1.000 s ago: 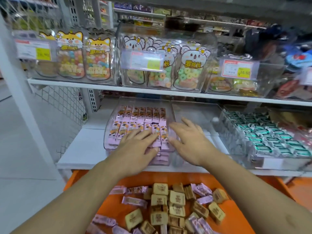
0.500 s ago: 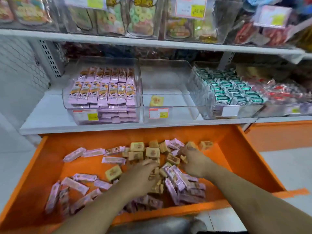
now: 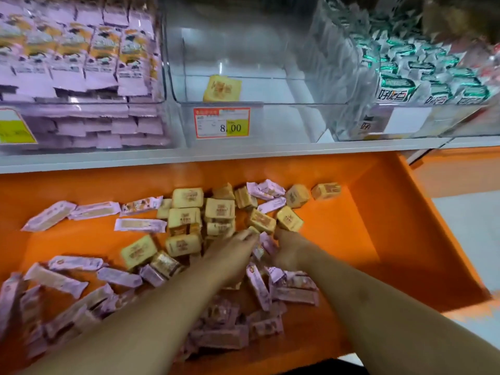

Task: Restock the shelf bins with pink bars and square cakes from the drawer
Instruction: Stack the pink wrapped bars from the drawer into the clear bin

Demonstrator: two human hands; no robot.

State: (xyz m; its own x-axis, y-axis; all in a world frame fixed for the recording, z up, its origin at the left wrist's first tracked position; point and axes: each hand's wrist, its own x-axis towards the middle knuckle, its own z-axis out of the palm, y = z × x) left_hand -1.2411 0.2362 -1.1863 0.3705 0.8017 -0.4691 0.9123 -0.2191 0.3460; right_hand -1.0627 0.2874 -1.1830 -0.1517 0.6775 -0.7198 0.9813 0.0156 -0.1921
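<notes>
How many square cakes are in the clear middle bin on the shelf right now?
1. A single square cake lies near the front of the middle bin, just behind the price tag. None seem hidden.

A red-bordered white price tag on the front of the clear plastic middle shelf bin reads "8.00" across its yellow patch; its smaller print is illegible. The green-and-white wrapped packets in the right-hand bin show "好吃点". Other labels are too blurred to read.
</notes>
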